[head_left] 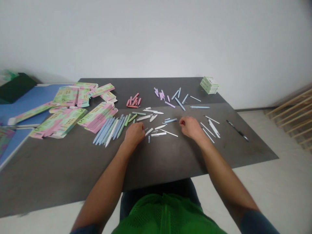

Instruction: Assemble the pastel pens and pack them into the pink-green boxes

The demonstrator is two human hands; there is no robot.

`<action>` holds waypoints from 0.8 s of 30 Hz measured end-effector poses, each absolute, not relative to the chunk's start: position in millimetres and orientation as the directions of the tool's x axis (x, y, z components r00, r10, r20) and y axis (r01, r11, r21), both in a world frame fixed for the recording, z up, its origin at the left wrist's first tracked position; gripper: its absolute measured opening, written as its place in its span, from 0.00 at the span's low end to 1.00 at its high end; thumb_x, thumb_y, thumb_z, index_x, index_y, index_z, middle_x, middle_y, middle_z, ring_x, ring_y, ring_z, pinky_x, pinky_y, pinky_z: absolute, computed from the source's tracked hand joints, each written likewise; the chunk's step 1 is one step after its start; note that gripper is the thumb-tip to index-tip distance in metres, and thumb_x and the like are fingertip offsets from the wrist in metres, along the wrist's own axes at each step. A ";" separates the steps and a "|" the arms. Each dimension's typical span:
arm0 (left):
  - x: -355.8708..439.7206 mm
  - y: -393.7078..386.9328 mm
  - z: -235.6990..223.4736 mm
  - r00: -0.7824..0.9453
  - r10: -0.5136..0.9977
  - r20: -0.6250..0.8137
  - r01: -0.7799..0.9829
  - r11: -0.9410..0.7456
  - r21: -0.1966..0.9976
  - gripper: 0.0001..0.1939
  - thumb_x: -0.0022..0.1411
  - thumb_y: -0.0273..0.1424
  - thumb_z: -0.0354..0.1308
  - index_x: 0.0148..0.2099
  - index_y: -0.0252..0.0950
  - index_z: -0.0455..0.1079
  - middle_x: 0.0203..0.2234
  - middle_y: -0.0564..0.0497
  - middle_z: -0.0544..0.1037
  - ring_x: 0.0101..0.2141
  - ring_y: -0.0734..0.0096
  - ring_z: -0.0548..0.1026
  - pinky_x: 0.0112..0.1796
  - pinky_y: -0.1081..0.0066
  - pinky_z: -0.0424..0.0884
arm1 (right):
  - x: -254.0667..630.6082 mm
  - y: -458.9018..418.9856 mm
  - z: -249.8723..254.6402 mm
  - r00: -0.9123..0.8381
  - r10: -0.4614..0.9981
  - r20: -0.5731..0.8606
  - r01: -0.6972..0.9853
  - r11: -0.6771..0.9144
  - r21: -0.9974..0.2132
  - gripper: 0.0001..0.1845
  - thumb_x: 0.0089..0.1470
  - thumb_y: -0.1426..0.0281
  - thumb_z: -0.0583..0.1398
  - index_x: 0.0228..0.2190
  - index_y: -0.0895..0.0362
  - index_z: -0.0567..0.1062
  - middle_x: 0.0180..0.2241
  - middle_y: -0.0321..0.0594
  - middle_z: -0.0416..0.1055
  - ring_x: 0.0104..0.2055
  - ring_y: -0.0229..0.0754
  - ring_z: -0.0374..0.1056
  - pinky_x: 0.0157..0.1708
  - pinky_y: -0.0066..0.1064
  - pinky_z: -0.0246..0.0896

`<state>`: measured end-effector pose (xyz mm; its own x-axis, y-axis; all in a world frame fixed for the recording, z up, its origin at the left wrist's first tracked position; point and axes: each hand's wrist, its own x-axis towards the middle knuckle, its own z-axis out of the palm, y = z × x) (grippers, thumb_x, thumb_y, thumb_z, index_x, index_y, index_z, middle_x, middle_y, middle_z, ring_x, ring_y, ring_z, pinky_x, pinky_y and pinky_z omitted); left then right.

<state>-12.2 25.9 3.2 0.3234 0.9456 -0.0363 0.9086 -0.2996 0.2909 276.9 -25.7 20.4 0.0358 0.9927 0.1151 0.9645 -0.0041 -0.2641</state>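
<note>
While white pen pieces [158, 134] are scattered near the middle of a dark grey tabletop [161, 162], a bare hand is held low on either side of them. The left hand [135, 132] is set between those pieces and a slanting row of blue, green and white pens [112, 130], its fingers curled inward; whether anything is gripped by them cannot be told. The right hand [190, 127] is placed just to the right of a light-blue pen piece [172, 120], its fingers bent and their tips drawn close together; whether anything is pinched there cannot be made out. Farther back, red barrels [136, 97] are heaped, purple pieces [170, 104] are clustered and light-blue barrels [179, 104] are strewn. White rods [208, 134] are laid out beyond the right hand, with a black-and-clear pen [237, 130] placed near the table's right edge. Pale-green boxes [209, 85] are stacked near the far right corner. To the left, pink-and-green cartons [97, 115] are piled, some of them spread over a blue surface [44, 94]. A green mesh vest [146, 217] is worn by the person at the table.
</note>
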 end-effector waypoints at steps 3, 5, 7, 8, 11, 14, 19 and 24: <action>-10.2 24.0 2.0 0.319 0.948 -0.024 0.913 -0.300 0.275 0.11 0.57 0.22 0.54 0.39 0.34 0.76 0.36 0.40 0.82 0.40 0.55 0.78 0.42 0.65 0.70 | 311.9 -39.6 19.5 0.236 0.970 0.063 0.956 -0.221 -0.191 0.10 0.50 0.78 0.60 0.32 0.56 0.80 0.34 0.47 0.79 0.39 0.48 0.74 0.40 0.33 0.61; -9.5 24.1 0.4 0.317 0.948 0.003 0.913 -0.306 0.269 0.13 0.58 0.22 0.53 0.42 0.33 0.76 0.38 0.39 0.81 0.41 0.55 0.78 0.44 0.64 0.70 | 331.6 -48.2 18.2 0.346 0.938 0.034 0.929 -0.337 -0.151 0.11 0.48 0.78 0.60 0.33 0.56 0.81 0.35 0.49 0.79 0.40 0.49 0.74 0.39 0.33 0.62; -9.1 25.1 -0.8 0.322 0.946 0.048 0.901 -0.321 0.292 0.15 0.59 0.23 0.51 0.45 0.31 0.76 0.40 0.38 0.81 0.43 0.55 0.77 0.47 0.64 0.69 | 347.0 -54.6 16.1 0.427 0.904 0.017 0.899 -0.422 -0.116 0.12 0.47 0.77 0.60 0.34 0.57 0.81 0.36 0.51 0.79 0.41 0.51 0.75 0.38 0.33 0.63; -8.9 25.8 -1.1 0.324 0.944 0.071 0.891 -0.329 0.312 0.16 0.60 0.23 0.51 0.46 0.30 0.76 0.40 0.38 0.81 0.44 0.55 0.77 0.49 0.63 0.69 | 353.0 -56.7 14.8 0.454 0.891 0.007 0.887 -0.451 -0.100 0.13 0.47 0.77 0.60 0.35 0.57 0.81 0.36 0.51 0.79 0.41 0.52 0.75 0.38 0.34 0.63; -7.6 26.8 -0.5 0.336 0.934 0.121 0.850 -0.356 0.389 0.16 0.61 0.25 0.50 0.46 0.30 0.77 0.40 0.39 0.80 0.45 0.57 0.76 0.52 0.64 0.68 | 364.4 -59.0 10.3 0.489 0.872 -0.025 0.870 -0.489 -0.061 0.13 0.47 0.77 0.60 0.36 0.57 0.81 0.37 0.52 0.79 0.42 0.53 0.76 0.38 0.34 0.65; -5.8 25.7 0.8 0.330 0.931 0.155 0.795 -0.363 0.487 0.15 0.62 0.26 0.51 0.44 0.33 0.78 0.39 0.42 0.80 0.44 0.60 0.75 0.51 0.65 0.68 | 368.2 -57.8 5.4 0.494 0.867 -0.068 0.867 -0.497 -0.039 0.14 0.45 0.77 0.61 0.36 0.57 0.80 0.38 0.53 0.79 0.43 0.54 0.76 0.39 0.35 0.66; -5.7 23.2 2.2 0.267 0.955 0.129 0.655 -0.278 0.702 0.11 0.60 0.29 0.56 0.42 0.35 0.78 0.37 0.46 0.81 0.38 0.65 0.76 0.44 0.67 0.70 | 369.3 -55.5 -0.2 0.493 0.863 -0.116 0.866 -0.499 -0.032 0.16 0.44 0.77 0.62 0.37 0.59 0.81 0.39 0.56 0.79 0.44 0.55 0.76 0.39 0.35 0.67; -8.7 21.0 6.3 0.249 0.966 0.076 0.430 -0.180 0.885 0.11 0.55 0.34 0.61 0.38 0.33 0.78 0.31 0.50 0.80 0.31 0.69 0.75 0.36 0.71 0.69 | 359.8 -47.1 9.3 0.469 0.877 -0.101 0.880 -0.474 -0.035 0.17 0.44 0.77 0.61 0.39 0.63 0.81 0.39 0.59 0.79 0.44 0.56 0.76 0.41 0.37 0.67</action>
<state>-8.7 21.0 6.3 0.2485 0.9657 0.0755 0.4297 -0.1798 0.8849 359.8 -47.1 9.3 0.4689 0.8775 -0.1010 0.8798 -0.4741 -0.0348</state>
